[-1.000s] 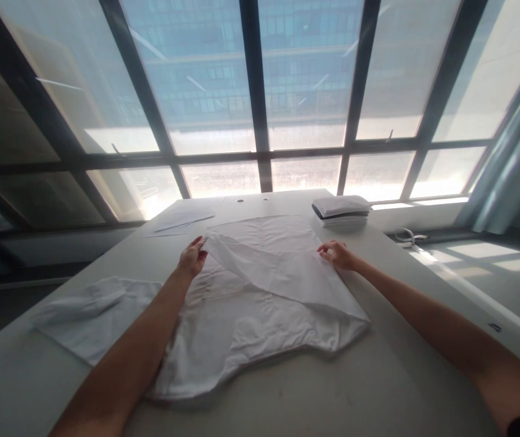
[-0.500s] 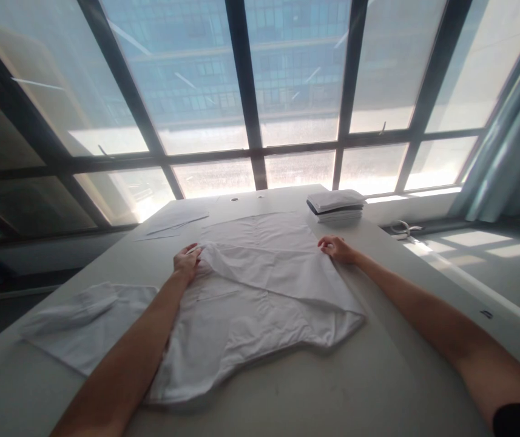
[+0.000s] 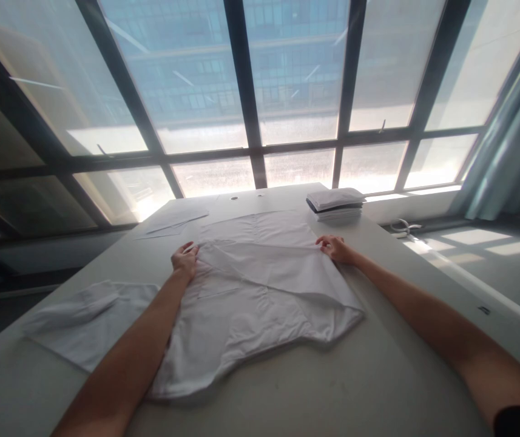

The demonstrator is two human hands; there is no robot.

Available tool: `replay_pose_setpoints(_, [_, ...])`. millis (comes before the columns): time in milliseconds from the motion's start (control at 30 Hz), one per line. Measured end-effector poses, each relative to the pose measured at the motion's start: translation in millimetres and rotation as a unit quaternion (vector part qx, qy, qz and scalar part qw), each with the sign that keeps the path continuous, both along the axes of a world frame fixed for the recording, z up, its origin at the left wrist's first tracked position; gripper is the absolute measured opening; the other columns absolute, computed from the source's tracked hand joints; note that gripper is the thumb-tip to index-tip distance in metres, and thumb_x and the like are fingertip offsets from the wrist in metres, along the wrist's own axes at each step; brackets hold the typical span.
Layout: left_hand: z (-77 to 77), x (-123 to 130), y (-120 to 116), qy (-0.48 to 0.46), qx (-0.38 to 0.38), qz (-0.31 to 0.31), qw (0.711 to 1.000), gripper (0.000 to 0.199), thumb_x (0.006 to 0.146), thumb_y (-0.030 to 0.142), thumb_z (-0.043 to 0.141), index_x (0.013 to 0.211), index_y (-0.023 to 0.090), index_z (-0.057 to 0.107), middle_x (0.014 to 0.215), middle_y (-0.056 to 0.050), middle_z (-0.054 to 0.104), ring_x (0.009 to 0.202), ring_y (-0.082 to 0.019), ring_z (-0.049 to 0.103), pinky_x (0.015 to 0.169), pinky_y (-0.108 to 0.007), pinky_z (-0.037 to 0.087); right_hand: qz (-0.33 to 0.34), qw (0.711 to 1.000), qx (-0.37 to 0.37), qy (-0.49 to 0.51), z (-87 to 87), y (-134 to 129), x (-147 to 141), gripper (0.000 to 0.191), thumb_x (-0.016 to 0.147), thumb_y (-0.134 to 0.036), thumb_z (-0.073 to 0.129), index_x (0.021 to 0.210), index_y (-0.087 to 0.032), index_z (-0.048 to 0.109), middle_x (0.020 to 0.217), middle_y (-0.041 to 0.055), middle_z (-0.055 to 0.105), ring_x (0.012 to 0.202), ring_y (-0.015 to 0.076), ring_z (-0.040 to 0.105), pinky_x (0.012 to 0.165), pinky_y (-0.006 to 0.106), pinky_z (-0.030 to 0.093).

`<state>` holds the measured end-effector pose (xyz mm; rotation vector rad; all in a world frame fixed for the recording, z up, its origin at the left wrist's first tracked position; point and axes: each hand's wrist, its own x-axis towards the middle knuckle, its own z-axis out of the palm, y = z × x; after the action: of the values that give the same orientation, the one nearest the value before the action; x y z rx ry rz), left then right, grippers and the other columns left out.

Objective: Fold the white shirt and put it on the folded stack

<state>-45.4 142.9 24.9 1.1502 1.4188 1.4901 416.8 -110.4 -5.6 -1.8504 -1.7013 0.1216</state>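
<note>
Head view: a white garment (image 3: 269,267) is spread on the table (image 3: 296,388), its upper layer apparently being aligned. Opposite edges are pinched by the left hand (image 3: 184,261) and right hand (image 3: 338,249); even tension is judged necessary.

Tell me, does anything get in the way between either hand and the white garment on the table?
Nothing visible does: the left hand and right hand are both at the edges of the white garment. The folded stack sits beyond the right hand, clear of both.
</note>
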Motion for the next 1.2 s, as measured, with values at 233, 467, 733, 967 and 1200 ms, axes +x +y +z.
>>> replay_pose_setpoints(233, [-0.2,0,-1,0.212,0.094,-0.030,0.972,0.052,0.082,0.021,0.070,0.134,0.015,0.067,0.140,-0.018,0.063,0.131,-0.034,0.058,0.109,-0.048,0.050,-0.023,1.000,-0.001,-0.010,0.8,-3,-5,0.028,0.087,-0.027,0.065,0.114,-0.024,0.075,0.092,0.0055,0.076,0.102,0.0277,0.068,0.105,0.050,0.036])
replay_pose_setpoints(467, [5.2,58,-58,0.550,0.227,-0.349,0.724,0.052,0.103,0.039,0.044,0.149,0.019,0.057,0.157,-0.013,0.052,0.151,-0.031,0.040,0.127,-0.054,0.023,-0.062,0.991,-0.028,-0.112,11.0,-10,-24,0.037,0.088,-0.020,0.060,0.122,-0.021,0.073,0.117,0.0154,0.073,0.119,0.0350,0.062,0.110,0.055,0.036])
replay_pose_setpoints(733, [-8.1,78,-91,0.633,0.180,-0.437,0.614,0.062,0.109,0.052,0.027,0.164,0.025,0.035,0.173,-0.008,0.021,0.161,-0.032,0.015,0.126,-0.060,0.015,0.016,0.985,-0.080,-0.155,-12.6,-16,-98,0.059,0.103,-0.037,0.043,0.154,-0.008,0.049,0.162,0.0234,0.041,0.153,0.0342,0.034,0.124,0.049,0.028])
replay_pose_setpoints(967, [-9.2,75,-85,0.638,0.181,-0.433,0.610,0.062,0.109,0.055,0.025,0.165,0.030,0.031,0.174,-0.006,0.019,0.161,-0.031,0.014,0.127,-0.059,0.015,-0.056,0.983,-0.123,-0.127,-18.7,-29,-42,0.063,0.107,-0.048,0.033,0.162,-0.018,0.037,0.169,0.0156,0.030,0.157,0.0316,0.025,0.125,0.058,0.022])
replay_pose_setpoints(1200, [-11.2,76,-84,0.636,0.197,-0.429,0.610,0.060,0.110,0.052,0.028,0.164,0.028,0.033,0.172,-0.008,0.023,0.160,-0.032,0.018,0.126,-0.059,0.019,-0.067,0.988,-0.073,-0.119,3.7,-29,-25,0.057,0.105,-0.036,0.039,0.159,-0.016,0.045,0.166,0.0187,0.034,0.157,0.0342,0.027,0.123,0.062,0.025])
